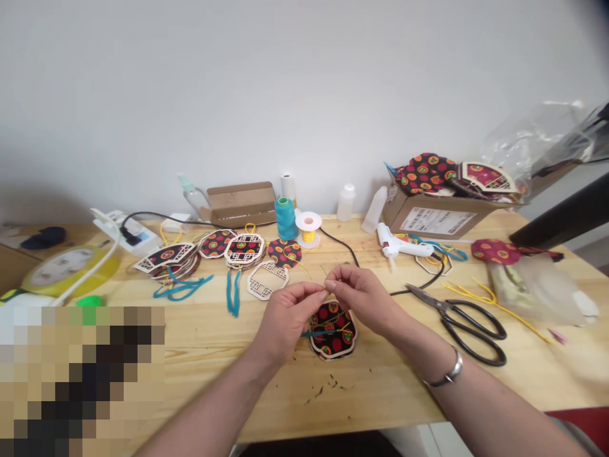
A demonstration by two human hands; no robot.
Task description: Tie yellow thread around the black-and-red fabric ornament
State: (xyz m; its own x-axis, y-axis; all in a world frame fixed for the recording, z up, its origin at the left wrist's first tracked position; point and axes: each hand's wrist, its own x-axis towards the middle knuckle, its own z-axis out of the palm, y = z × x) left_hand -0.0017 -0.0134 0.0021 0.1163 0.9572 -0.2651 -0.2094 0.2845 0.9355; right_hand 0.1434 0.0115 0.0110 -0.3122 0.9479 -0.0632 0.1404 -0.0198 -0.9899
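- Two bare hands: the left hand (pixel 289 314) and the right hand (pixel 360 295) meet fingertip to fingertip, each with thumb and forefinger closed in a narrow pinch. One thin strand (pixel 325 271) rises at the right fingertips; whether the left pinch holds anything, I cannot tell.
- One wood-rimmed fabric ornament (pixel 332 346), black with red and orange rounds, lies on the table (pixel 200 368) just below the hands, one teal cord (pixel 318 333) across it.
- One metal bracelet (pixel 448 373) on the right wrist.
- One pair of black-handled scissors (pixel 442 308), open, right of the hands.
- One white glue gun (pixel 404 249) behind the right hand.
- Two thread holders side by side: one teal thread cone (pixel 286 219), one spool of yellow cord (pixel 309 233).
- Two stacks of ornaments: one fan-shaped stack (pixel 169 259), one lobed stack (pixel 244 249); a teal tassel lies in front of each.
- One openwork wooden frame (pixel 268 280), with one round fabric piece (pixel 284 252) just behind it.
- Two white squeeze bottles (pixel 346 202) and one spray bottle (pixel 193 195) near the wall.
- Two cardboard boxes: one small carton (pixel 242 204), one larger labelled box (pixel 431 216) heaped with ornaments.
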